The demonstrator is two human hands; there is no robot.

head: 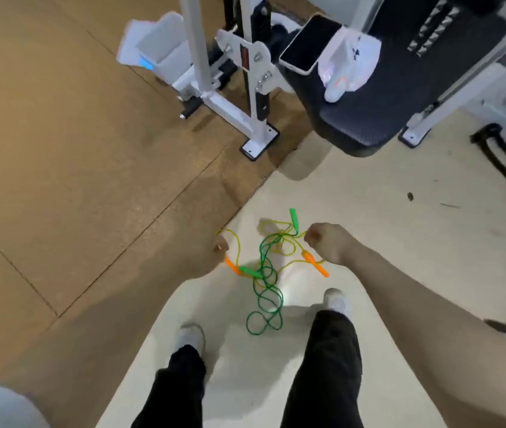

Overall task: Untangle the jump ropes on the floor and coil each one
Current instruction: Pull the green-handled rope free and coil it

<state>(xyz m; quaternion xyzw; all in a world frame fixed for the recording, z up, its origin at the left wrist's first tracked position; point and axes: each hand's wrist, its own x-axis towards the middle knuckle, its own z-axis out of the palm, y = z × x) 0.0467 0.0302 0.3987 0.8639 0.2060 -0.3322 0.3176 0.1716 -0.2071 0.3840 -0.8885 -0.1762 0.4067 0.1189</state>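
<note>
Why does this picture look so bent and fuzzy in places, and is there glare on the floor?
Head view: the wide-angle lens bows the floor seams and stretches the forearms toward the edges. The white bin and both hands, left hand and right hand, look smeared, probably by motion. A bright patch sits on the pale floor beside the green rope, and soft shadows fall under the bench.

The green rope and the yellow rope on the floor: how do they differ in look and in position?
The green rope has green handles; the yellow rope has orange handles. The green rope's loops reach down toward the feet; the yellow rope spreads sideways between the left hand and the right hand. Both hands seem to pinch the yellow rope, not the green rope. Both ropes are thin and tangled together on the pale floor.
</note>
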